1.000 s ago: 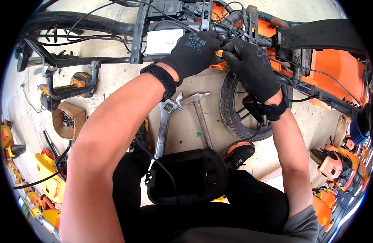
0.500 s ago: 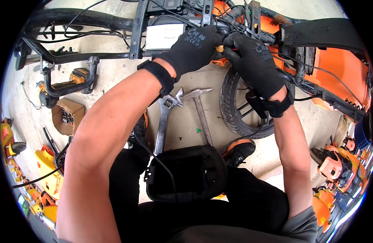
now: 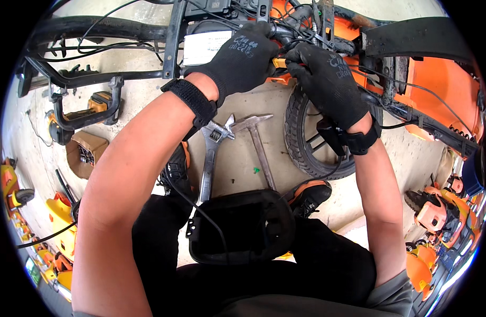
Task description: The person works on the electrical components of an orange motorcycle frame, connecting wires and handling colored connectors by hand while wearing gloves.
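Note:
Both hands, in black work gloves, are at the wiring of an orange vehicle frame [image 3: 111, 29] at the far side. A small yellow connector [image 3: 279, 63] shows between them. My left hand [image 3: 245, 58] is closed at the connector's left end, its fingertips partly hidden under the glove. On the other side, my right hand [image 3: 327, 82] pinches the right end with thumb and fingers. Beside my left hand lies a white-labelled box [image 3: 205, 48] within the frame. Dark cables [image 3: 298, 31] run just beyond the hands.
Below the frame stands a tyred wheel [image 3: 298, 134]. An adjustable wrench [image 3: 209, 164] and a hammer [image 3: 260, 150] lie on the floor. A black open case [image 3: 195, 248] is between my legs. At left are a cardboard box [image 3: 84, 156] and a yellow-black power tool [image 3: 97, 105].
My left hand has shifted slightly left, away from the right hand. The gap between them is wider and more of the yellow connector shows.

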{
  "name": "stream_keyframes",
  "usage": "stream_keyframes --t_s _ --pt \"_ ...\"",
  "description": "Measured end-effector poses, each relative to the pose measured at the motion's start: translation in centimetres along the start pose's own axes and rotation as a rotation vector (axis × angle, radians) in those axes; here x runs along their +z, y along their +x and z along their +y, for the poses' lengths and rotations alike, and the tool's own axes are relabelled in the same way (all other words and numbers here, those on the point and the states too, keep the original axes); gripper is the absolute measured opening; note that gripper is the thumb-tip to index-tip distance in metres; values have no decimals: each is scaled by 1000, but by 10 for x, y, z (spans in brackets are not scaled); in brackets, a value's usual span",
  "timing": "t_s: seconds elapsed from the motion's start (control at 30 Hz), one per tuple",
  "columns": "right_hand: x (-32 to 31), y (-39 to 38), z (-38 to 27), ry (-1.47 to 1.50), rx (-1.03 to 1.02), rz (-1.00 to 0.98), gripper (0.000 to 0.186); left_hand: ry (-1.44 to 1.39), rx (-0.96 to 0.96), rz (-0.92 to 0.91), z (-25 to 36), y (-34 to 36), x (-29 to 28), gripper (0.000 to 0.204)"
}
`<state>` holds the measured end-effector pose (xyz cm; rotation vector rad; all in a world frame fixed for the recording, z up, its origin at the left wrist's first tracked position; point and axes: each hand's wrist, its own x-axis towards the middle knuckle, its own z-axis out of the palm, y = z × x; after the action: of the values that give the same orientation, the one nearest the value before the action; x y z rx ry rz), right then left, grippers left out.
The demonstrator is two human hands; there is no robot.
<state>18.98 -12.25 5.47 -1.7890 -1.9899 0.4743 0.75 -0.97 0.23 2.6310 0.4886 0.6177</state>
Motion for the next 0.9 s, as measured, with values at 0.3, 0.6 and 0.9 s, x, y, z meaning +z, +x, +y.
stream_keyframes --t_s 0.3,0.6,0.9 --pt "-2 4 1 -222 -110 -9 12 -129 79 -82 -12 8 4 13" --pt "-6 15 12 -149 -93 -132 12 -220 67 -87 -8 7 0 12" --pt "-1 17 6 -8 -1 -139 9 -279 34 -79 -11 4 2 16"
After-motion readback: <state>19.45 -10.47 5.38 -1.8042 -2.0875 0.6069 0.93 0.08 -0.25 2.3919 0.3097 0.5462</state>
